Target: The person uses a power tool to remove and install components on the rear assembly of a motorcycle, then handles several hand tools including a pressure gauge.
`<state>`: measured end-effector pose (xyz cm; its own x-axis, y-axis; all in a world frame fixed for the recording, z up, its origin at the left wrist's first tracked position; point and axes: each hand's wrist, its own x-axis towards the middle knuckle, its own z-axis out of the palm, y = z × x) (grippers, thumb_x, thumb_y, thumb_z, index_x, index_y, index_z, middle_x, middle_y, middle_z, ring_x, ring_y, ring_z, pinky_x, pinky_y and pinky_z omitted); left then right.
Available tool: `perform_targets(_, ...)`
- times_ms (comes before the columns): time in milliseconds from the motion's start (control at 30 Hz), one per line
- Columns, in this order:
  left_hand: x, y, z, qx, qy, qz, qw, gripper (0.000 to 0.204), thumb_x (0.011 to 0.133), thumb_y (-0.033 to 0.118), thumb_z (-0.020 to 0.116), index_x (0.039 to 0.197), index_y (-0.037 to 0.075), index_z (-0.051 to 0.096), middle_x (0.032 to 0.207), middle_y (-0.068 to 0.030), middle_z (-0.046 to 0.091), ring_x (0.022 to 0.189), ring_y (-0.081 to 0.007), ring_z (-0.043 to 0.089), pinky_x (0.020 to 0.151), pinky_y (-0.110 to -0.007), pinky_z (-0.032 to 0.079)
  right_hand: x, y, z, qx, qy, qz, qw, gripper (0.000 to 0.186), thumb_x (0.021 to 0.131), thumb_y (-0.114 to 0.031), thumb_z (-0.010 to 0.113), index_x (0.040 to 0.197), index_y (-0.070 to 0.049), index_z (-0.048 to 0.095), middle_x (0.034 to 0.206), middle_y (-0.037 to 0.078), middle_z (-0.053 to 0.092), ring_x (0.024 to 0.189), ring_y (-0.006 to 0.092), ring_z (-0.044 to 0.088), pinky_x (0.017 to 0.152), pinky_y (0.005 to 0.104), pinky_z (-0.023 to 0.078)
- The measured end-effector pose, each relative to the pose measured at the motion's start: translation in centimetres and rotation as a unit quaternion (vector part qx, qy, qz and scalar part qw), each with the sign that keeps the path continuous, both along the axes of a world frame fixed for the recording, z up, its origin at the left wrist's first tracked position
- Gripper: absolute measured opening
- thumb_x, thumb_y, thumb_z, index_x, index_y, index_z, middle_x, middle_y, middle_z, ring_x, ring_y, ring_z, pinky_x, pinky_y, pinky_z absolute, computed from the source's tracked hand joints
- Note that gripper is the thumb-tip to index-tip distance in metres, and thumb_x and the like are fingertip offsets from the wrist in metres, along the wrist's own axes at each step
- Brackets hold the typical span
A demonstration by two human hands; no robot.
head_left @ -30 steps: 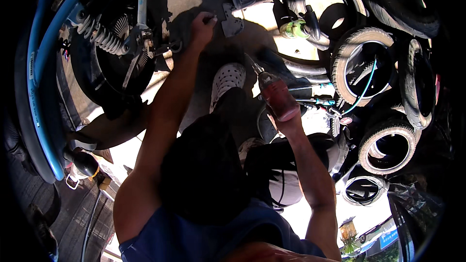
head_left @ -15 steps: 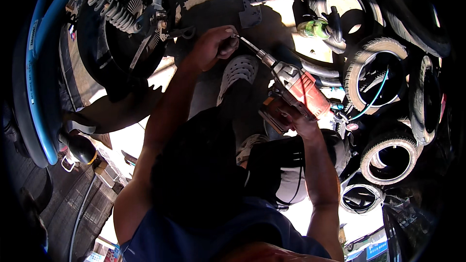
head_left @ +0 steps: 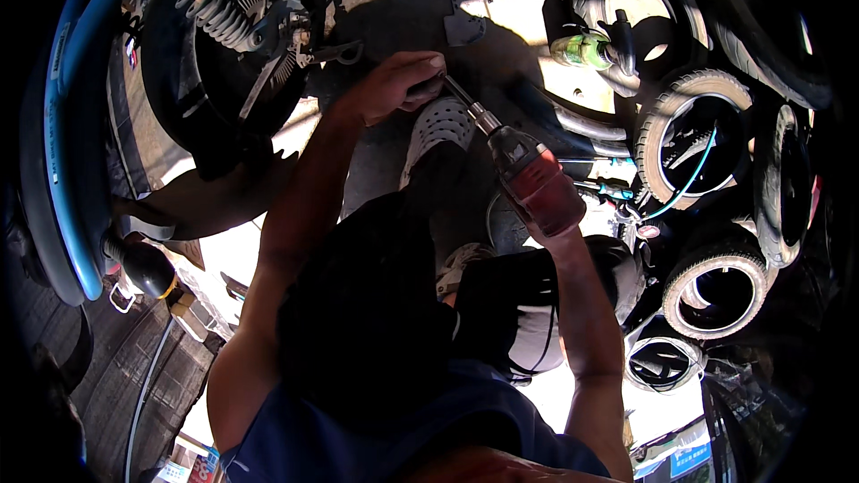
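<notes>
A red and black cordless power driver [head_left: 541, 188] is in my right hand [head_left: 562, 240], which is closed round its grip beneath the body; the tool hides most of the fingers. From its silver chuck, a long thin bit [head_left: 458, 91] points up and left. Its tip reaches the curled fingers of my left hand [head_left: 404, 88]. Those fingers are pinched together, and whatever small thing they hold at the tip is too dark to make out. Left of that hand is the scooter's wheel and brake area [head_left: 300, 49], with a coil shock absorber [head_left: 219, 22] above the dark wheel.
Several loose tyres [head_left: 693, 139] lie along the right side. A green bottle [head_left: 582, 52] with a black top stands near the far tyre. The scooter's blue frame tube [head_left: 67, 170] curves down the left. My shoe [head_left: 440, 130] is below my left hand.
The power driver has turned in my right hand, so its grip is now hidden underneath. Its bit points more steeply upward. My left hand stays at the bit's tip, barely shifted.
</notes>
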<state>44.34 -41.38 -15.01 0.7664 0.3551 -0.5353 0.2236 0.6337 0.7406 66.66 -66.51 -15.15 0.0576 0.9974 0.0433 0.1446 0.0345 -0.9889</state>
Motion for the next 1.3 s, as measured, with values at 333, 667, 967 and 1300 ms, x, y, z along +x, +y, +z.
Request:
perform_targets(333,3.9,0.4,-6.3,-0.004,-0.020,0.134,0.991,0.037,0.101,0.038,0.052,0.101,0.003,0.065,0.068,-0.0009,0.049,0.063,-0.0122,0.045,0.057,-0.030,0.037,-0.2,1.0,2.7,-0.127,0.283,-0.144,0.940,0.033,0.086,-0.014,0.077,0.114,-0.007,0.063,0.090,0.000,0.063,0.072,0.0066,0.057,0.058,0.0223,0.044)
perform_targets(667,5.6,1.4,-13.8,0.493,0.381,0.106,0.775,0.033,0.086,0.034,0.069,0.105,0.007,0.066,0.096,-0.0165,0.069,0.097,-0.0383,0.066,0.082,-0.048,0.051,2.3,-3.4,-1.6,-0.364,0.371,-0.167,0.838,0.043,0.096,-0.014,0.063,0.135,-0.008,0.047,0.126,0.012,0.053,0.120,0.0225,0.049,0.104,0.0379,0.039)
perform_targets(967,12.8,4.2,-21.0,0.737,0.319,-0.064,0.593,0.028,0.086,0.027,0.066,0.107,0.010,0.065,0.098,-0.0100,0.069,0.091,-0.0301,0.067,0.077,-0.042,0.055,2.5,-3.6,-1.5,-0.333,0.433,-0.116,0.830,0.036,0.098,-0.026,0.059,0.128,-0.008,0.046,0.121,0.008,0.041,0.109,0.0201,0.038,0.092,0.0335,0.032)
perform_targets(1300,10.8,2.9,-18.0,0.591,0.269,0.002,0.760,0.017,0.089,0.022,0.060,0.093,0.007,0.063,0.081,-0.0138,0.065,0.077,-0.0264,0.067,0.067,-0.039,0.053,2.7,-1.5,-1.2,-0.366,0.168,-0.129,0.906,0.017,0.091,-0.010,0.067,0.106,-0.007,0.060,0.083,0.006,0.064,0.078,0.0146,0.065,0.062,0.0279,0.051)
